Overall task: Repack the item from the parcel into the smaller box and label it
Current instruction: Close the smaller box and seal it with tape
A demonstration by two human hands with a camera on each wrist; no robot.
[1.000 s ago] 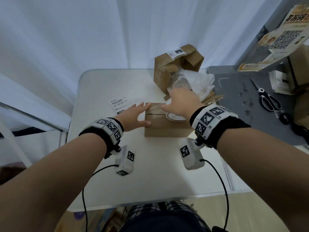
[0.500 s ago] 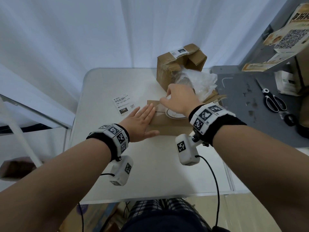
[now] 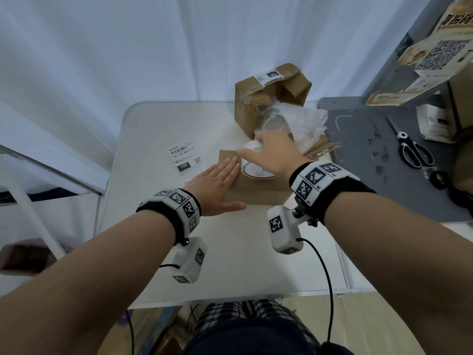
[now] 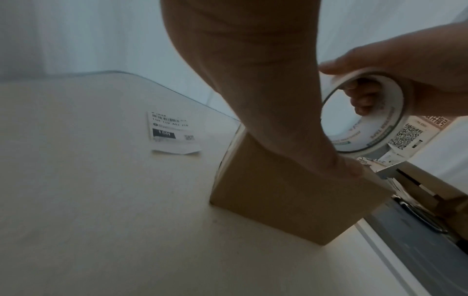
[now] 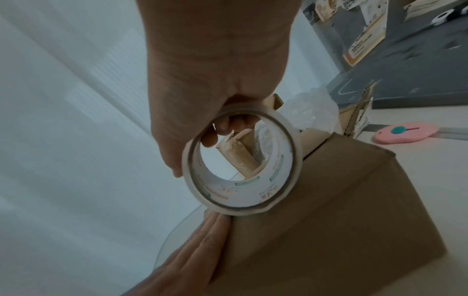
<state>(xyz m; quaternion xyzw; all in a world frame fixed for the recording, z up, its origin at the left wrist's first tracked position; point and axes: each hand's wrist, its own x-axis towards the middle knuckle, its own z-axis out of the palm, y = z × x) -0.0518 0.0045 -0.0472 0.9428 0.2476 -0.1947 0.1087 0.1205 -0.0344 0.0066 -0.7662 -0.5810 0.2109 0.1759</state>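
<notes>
Head view shows both hands over the small box on the white worktop. The left hand lies flat, fingers straight and together, pressing on the near-left part of the box's closed top, thumb along its front edge. The right hand grips a roll of white tape from above, fingers curled through its core and thumb on the outer rim; the roll touches the box top just beside the left fingertips. Right wrist view shows the roll standing on edge at the box's top edge, with the left fingers flat against the cardboard below it. Left wrist view shows the box as closed, plain brown.

Beyond the right hand stands the opened parcel, flaps up, with crumpled clear plastic wrap spilling from it. A printed label lies flat on the worktop just past the left hand, apart from the box. Off to the right of the right hand, scissors rest on a grey surface, and a pink box cutter lies near the box's far corner.
</notes>
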